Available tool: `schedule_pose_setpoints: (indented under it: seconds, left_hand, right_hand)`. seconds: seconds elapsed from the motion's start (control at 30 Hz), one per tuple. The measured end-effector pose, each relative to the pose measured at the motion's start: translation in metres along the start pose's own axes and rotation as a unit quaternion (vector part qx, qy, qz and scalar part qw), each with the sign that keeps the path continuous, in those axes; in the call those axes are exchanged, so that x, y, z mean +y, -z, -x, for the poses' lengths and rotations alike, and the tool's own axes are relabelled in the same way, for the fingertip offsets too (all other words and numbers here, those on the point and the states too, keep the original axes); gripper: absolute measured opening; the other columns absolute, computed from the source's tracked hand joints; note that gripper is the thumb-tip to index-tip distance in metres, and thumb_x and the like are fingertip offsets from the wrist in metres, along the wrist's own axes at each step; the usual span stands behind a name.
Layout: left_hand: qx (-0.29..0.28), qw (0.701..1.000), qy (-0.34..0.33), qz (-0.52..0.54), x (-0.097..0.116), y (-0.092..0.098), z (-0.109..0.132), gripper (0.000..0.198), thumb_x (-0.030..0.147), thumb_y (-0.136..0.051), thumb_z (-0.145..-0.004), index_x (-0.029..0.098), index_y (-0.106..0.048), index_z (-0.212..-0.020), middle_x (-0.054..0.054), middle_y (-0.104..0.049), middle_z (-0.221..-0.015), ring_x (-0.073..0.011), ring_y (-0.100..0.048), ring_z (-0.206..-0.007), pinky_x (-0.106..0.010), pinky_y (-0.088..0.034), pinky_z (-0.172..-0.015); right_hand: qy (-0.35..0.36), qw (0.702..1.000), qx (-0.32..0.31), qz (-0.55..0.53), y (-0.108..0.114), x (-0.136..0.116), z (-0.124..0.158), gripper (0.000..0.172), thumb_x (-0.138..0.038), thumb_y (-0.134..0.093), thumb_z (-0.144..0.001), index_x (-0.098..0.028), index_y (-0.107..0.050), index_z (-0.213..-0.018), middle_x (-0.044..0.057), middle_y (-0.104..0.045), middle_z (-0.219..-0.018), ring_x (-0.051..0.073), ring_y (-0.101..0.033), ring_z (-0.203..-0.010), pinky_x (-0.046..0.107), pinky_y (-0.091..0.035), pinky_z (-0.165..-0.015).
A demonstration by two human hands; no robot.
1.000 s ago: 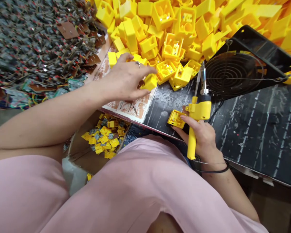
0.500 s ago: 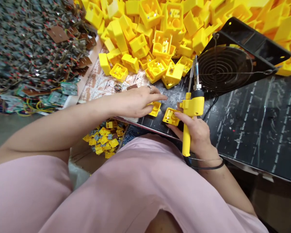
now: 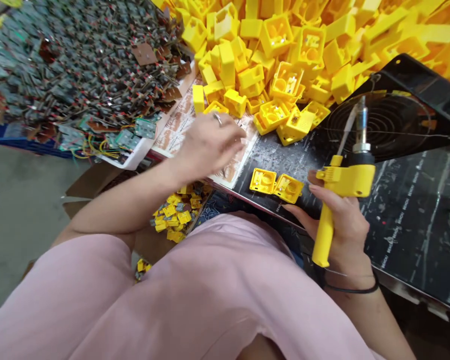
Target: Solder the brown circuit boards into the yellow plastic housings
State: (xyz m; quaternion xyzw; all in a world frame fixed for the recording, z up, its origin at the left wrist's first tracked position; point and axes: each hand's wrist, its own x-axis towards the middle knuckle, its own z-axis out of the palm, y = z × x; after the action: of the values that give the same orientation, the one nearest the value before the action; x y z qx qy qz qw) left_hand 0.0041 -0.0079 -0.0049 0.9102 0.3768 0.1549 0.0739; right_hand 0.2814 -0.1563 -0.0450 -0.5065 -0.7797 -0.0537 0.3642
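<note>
Left hand [image 3: 211,146] has moved off one yellow case [image 3: 263,180], blurred, half-curled, contents unclear; right hand [image 3: 345,222] grips a soldering gun [image 3: 347,180].

Your right hand [image 3: 348,225] grips the yellow iron [image 3: 347,180], tip away from you; two yellow cases [image 3: 282,188] lie open-side up, edge to edge, on the tabletop [image 3: 405,220].

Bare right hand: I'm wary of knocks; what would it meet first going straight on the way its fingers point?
The right hand would likely meet the nearer square, open yellow plastic shell first, though the hand's height is unclear.
</note>
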Motion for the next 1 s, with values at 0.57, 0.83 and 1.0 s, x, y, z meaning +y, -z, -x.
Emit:
schedule_pose_setpoints:
  seconds: [0.57,0.83,1.0]
  left_hand:
    - [-0.151,0.901,0.073,0.401,-0.042,0.013,-0.051,0.029,0.042,-0.077,-0.080,0.020,-0.077,-0.100,-0.003,-0.072,-0.075,-0.0208,-0.070,-0.072,-0.039,-0.057,-0.071]
    - [-0.094,0.910,0.071,0.398,-0.029,-0.008,-0.033,0.032,0.041,-0.059,-0.096,0.021,-0.078,-0.111,-0.005,-0.079,-0.092,-0.0213,-0.074,-0.088,-0.039,-0.060,-0.085]
    - [0.026,0.974,0.041,0.223,-0.034,-0.012,-0.003,0.036,0.034,-0.052,-0.095,0.019,-0.079,-0.115,-0.008,-0.078,-0.118,-0.0247,-0.070,-0.109,-0.045,-0.053,-0.102]
  right_hand:
    - [0.021,0.999,0.015,-0.028,-0.031,-0.033,-0.047,0.057,-0.023,-0.078,-0.089,-0.029,-0.051,-0.138,0.007,-0.075,-0.120,0.028,-0.073,-0.116,0.047,-0.062,-0.100]
    - [-0.007,0.994,0.086,0.074,-0.057,-0.043,-0.078,0.026,-0.018,-0.065,-0.098,-0.026,-0.059,-0.122,0.000,-0.075,-0.091,0.016,-0.075,-0.073,0.026,-0.062,-0.069]
    - [-0.095,0.990,0.105,0.004,-0.056,-0.041,-0.076,0.024,-0.019,-0.070,-0.095,-0.027,-0.061,-0.116,-0.004,-0.075,-0.091,0.014,-0.076,-0.070,0.024,-0.062,-0.064]
